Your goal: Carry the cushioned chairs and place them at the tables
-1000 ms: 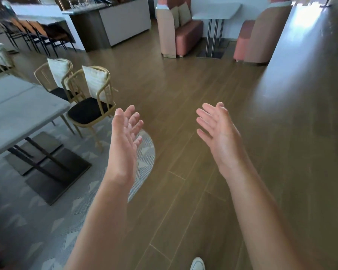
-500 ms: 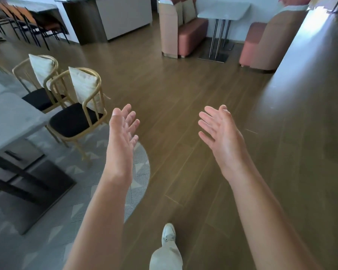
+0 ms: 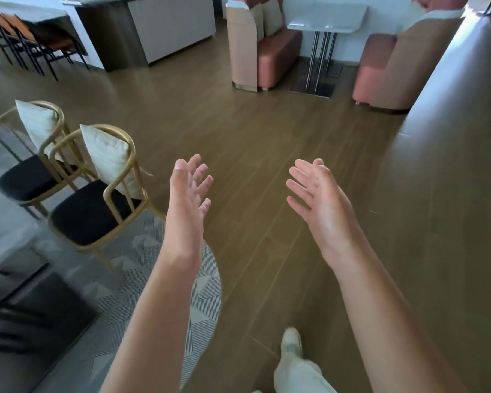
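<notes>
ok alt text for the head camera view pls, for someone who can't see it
Both bare hands, left hand and right hand, reach forward open and empty above a wooden floor. At left, two gold-framed chairs with black seats and pale cushions stand beside a grey table; pink booth seats lie ahead.

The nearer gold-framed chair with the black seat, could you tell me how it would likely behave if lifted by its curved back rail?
The nearer chair has a thin tubular frame, so it probably lifts fairly lightly and stays rigid. Its white cushion merely leans on the backrest and may slide off if tilted. Both hands, left hand and right hand, are empty.
</notes>
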### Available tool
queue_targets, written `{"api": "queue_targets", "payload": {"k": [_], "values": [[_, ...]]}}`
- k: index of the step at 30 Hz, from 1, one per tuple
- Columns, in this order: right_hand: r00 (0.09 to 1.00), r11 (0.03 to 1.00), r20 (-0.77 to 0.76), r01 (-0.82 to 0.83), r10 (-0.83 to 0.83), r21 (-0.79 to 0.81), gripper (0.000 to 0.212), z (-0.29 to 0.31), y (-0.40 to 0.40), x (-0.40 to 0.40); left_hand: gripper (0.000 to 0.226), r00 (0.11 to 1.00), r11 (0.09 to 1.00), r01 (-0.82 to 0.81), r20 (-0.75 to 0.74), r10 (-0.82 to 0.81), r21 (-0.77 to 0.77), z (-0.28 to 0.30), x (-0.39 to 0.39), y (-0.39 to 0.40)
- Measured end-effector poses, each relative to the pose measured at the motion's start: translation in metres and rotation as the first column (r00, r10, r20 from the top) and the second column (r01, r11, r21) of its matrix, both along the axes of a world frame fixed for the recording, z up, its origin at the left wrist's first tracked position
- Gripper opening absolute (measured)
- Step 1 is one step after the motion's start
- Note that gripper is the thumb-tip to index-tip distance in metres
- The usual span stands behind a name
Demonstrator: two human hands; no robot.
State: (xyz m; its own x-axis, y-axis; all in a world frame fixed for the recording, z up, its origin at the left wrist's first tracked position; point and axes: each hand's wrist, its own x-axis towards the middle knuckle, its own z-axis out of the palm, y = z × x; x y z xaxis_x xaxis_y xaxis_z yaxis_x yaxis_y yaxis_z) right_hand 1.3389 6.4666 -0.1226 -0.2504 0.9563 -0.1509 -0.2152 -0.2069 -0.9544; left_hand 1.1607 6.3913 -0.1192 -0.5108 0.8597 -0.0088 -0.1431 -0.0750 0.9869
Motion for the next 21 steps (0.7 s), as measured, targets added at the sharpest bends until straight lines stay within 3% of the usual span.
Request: {"api": "queue_targets", "payload": {"k": [6,15,21], "values": [[0.998,0.999,-0.037,-0.042,0.042,-0.007,0.077,-0.015,0.116,-0.039,0.076,0.999,0.999,-0.029,0.015,0.029,-0.034,-0.018,-0.041,0.110],[0.983,0.982,-0.026,-0.183,0.184,0.043,0.073,0.004,0.311,-0.117,0.075,0.992,0.992,-0.125,0.032,0.126,-0.025,0.003,-0.094,0.294],[0.962,0.963,-0.042,-0.269,0.270,0.033,0.053,0.009,0.396,-0.172,0.073,0.971,0.971,-0.240,0.020,0.240,-0.020,0.005,-0.147,0.350]]}}
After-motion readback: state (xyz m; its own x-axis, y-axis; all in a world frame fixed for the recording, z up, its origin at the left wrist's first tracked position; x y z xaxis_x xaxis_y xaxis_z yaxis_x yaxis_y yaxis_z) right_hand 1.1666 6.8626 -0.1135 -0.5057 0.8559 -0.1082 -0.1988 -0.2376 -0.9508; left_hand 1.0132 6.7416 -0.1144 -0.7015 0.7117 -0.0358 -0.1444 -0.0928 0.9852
